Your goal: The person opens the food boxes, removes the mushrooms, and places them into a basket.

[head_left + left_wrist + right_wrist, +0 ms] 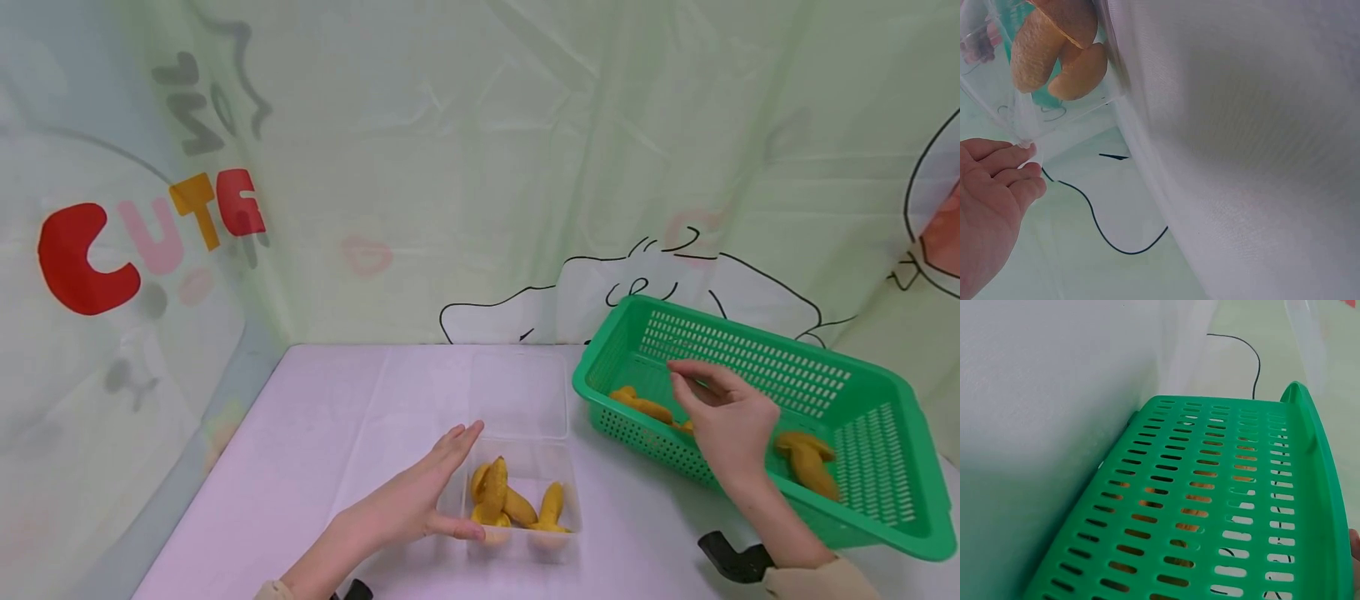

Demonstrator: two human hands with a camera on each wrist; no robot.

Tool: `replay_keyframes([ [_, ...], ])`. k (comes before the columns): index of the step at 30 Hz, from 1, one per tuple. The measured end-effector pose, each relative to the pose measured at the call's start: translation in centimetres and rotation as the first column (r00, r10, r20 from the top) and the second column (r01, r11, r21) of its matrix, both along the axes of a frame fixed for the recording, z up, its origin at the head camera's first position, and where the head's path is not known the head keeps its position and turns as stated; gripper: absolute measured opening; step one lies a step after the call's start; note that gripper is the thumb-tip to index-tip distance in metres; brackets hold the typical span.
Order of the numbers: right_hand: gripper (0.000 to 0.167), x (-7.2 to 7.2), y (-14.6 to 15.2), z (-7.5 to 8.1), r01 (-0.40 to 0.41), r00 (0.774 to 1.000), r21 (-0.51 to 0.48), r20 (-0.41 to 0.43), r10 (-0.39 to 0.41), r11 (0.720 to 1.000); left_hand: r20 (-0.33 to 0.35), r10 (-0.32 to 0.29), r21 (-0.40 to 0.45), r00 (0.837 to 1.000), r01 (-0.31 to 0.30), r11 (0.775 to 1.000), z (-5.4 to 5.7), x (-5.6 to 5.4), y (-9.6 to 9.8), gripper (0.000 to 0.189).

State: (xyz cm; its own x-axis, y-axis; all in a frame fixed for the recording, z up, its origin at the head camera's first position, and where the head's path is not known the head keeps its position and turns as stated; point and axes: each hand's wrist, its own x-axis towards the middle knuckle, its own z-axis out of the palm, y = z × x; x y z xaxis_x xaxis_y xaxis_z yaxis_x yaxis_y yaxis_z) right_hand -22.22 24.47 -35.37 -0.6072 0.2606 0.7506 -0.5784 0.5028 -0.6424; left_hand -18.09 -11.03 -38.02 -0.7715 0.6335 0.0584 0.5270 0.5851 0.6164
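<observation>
A clear plastic box (573, 492) holds several yellow-brown mushrooms (517, 507), and its clear lid (519, 396) lies folded back behind it. My left hand (420, 500) is at the box's left side, its fingers stretched along the wall and its thumb near the front edge; in the left wrist view the fingertips (1030, 153) are right at a corner of the box. Over the green basket (892, 533) hovers my right hand (731, 425), fingers bent toward the thumb, with nothing visible between them. One mushroom (810, 467) lies at the basket's right, others at its left, partly hidden.
The white-covered table (360, 433) ends in front of a printed curtain (420, 167). Perforated basket walls stand close to the right wrist. A black curved piece (735, 560) is by the right wrist, and another dark piece (358, 590) by the left.
</observation>
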Motion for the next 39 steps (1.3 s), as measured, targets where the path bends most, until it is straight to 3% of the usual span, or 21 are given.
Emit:
replay_keyframes([
  [9, 0.018, 0.4, -1.1, 0.3, -0.039, 0.999, -0.003, 0.019, 0.039, 0.999, 0.006, -0.001, 0.008, 1.0, 0.001, 1.0, 0.0, -0.2, 0.0, 0.109],
  [18, 0.016, 2.3, -4.6, 1.9, -0.167, 0.986, 0.014, 0.021, 0.166, 0.986, 0.014, 0.002, 0.0, 1.0, -0.002, 1.0, -0.2, -0.3, 0.0, 0.109],
  [25, 0.018, 2.8, -6.2, 1.9, -0.272, 0.961, -0.039, 0.04, 0.273, 0.962, 0.026, 0.003, 0.014, 1.0, -0.003, 1.0, -0.2, -0.2, -0.1, 0.109],
  [30, 0.021, 3.0, -7.4, 1.4, -0.373, 0.927, -0.035, 0.026, 0.374, 0.927, 0.035, 0.004, 0.01, 0.999, -0.004, 1.0, -0.1, -0.1, 0.0, 0.109],
  [33, 0.022, 3.1, -8.0, 0.8, -0.435, 0.895, -0.05, 0.081, 0.438, 0.899, 0.035, 0.004, 0.008, 0.999, -0.004, 1.0, -0.1, 0.0, -0.1, 0.11],
  [39, 0.021, 2.5, -9.3, -1.8, -0.541, 0.82, -0.04, 0.196, 0.538, 0.84, 0.019, 0.006, 0.008, 1.0, -0.007, 1.0, -0.2, -0.2, -0.1, 0.109],
])
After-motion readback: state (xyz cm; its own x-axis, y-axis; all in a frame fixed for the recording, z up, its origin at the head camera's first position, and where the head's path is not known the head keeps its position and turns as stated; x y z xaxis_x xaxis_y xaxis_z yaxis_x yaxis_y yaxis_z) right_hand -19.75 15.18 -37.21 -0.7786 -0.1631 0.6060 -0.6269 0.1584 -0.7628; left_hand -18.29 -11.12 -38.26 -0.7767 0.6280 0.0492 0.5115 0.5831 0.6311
